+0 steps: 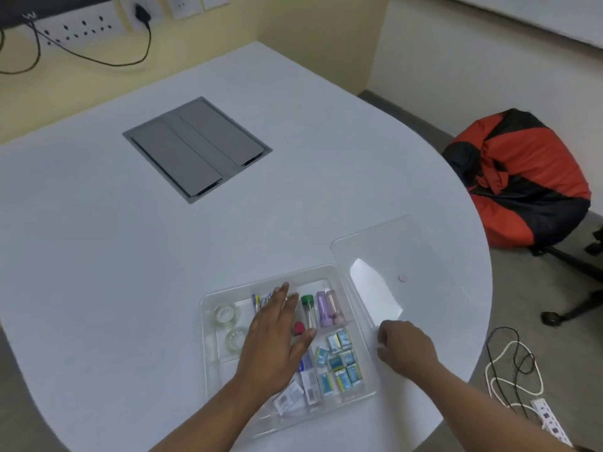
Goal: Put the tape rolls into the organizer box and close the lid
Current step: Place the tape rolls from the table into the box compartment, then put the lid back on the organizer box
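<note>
Beside the organizer box [208,324], our right hand [403,349] pinching the open lid [391,256] edge, left hand [277,340] spread flat, holding nothing, tape rolls [225,313] inside, bare tabletop [98,256] beyond.

No legible text, brand, number or sign. The small blue-and-white packets [339,360] and white packets [290,398] in the clear organizer box [326,272] bear printed patches, but these are too small and blurred to read. The tubes [326,308], the tape rolls [225,314] and the wall sockets [78,29] show no readable marking.
</note>
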A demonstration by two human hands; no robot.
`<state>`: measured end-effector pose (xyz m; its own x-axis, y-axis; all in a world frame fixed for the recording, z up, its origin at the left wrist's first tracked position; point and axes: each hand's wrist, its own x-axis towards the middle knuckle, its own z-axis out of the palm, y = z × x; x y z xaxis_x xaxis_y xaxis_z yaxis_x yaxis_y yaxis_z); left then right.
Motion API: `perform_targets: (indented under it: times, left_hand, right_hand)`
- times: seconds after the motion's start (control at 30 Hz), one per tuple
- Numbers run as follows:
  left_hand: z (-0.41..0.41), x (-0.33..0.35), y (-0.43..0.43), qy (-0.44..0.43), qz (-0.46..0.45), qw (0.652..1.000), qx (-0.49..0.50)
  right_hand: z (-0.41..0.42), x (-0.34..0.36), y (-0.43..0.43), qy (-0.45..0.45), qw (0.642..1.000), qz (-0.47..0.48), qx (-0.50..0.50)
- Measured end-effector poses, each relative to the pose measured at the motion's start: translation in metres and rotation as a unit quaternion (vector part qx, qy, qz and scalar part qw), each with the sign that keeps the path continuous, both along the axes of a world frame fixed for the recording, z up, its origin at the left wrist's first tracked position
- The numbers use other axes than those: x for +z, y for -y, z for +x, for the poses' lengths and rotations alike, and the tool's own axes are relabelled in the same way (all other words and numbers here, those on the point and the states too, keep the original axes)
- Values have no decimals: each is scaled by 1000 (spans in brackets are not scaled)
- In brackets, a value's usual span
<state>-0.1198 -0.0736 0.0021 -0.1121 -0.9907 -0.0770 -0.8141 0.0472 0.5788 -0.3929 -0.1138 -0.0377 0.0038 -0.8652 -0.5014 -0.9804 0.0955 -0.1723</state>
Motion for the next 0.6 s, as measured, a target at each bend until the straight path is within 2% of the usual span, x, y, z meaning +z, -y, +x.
perform_targets:
  times: [0.17,0.37,0.47,0.6]
  left_hand:
    - [-1,13,5,-10,-16,1000,9]
    - [3,34,21,-56,-37,997,40]
    - [11,44,32,-91,-60,992,71]
    - [31,59,47,-128,-96,979,127]
  right_hand:
    - [4,11,8,1,993,-113,-39]
    - [5,55,44,67,958,-267,-77]
    - [11,86,61,144,920,-360,-62]
    - [26,135,78,251,840,-481,-5]
